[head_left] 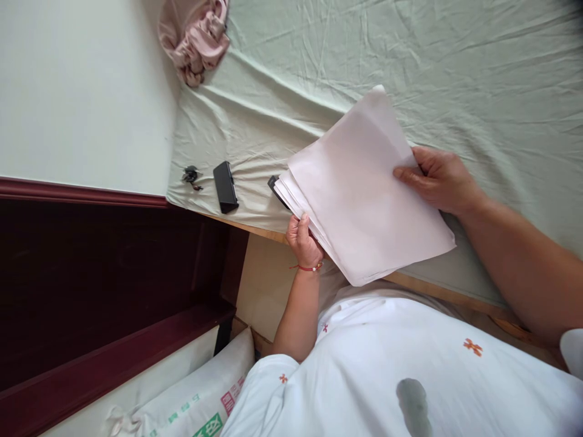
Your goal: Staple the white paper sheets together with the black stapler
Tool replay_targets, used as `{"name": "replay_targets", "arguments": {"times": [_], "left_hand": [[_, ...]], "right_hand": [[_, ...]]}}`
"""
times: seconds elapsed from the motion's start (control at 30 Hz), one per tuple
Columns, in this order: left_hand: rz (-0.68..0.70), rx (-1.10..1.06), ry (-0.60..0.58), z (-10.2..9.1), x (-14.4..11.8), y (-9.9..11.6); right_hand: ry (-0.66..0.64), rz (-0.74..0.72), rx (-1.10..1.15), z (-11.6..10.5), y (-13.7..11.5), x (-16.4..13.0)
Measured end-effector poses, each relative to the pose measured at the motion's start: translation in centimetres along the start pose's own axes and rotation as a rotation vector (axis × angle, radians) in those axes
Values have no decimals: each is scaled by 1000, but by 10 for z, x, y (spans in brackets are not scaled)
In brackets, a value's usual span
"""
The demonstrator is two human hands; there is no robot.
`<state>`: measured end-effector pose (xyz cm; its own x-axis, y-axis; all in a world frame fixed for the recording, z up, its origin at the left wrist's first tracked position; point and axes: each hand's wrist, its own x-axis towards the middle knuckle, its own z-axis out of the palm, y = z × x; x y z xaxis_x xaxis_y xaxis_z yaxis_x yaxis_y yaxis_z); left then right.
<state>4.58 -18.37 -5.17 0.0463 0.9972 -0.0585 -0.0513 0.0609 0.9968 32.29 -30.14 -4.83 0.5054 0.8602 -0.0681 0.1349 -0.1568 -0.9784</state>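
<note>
A stack of white paper sheets [359, 194] is held above the near edge of a bed covered by a pale green sheet [478, 73]. My left hand [303, 238], with a red string bracelet at the wrist, grips the stack's lower left edge from below. My right hand [439, 179] pinches the stack's right edge, thumb on top. The sheets fan out slightly at the left corner. A small dark object [274, 184] on the bed is partly hidden behind that corner.
A black rectangular case [225, 187] and a small dark clip-like item [191, 176] lie on the bed near its left corner. A pink bundled cloth [198, 36] rests at the top. A dark red wooden headboard [104, 261] and a white woven sack [200, 394] sit lower left.
</note>
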Motion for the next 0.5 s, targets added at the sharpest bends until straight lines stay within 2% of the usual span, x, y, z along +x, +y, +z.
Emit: {"name": "replay_targets", "arguments": {"times": [0.27, 0.5], "left_hand": [[20, -40, 56, 0, 1, -3], [12, -90, 96, 0, 3, -2]], "right_hand": [[-23, 30, 21, -1, -5, -1], [-25, 23, -92, -3, -3, -1]]}}
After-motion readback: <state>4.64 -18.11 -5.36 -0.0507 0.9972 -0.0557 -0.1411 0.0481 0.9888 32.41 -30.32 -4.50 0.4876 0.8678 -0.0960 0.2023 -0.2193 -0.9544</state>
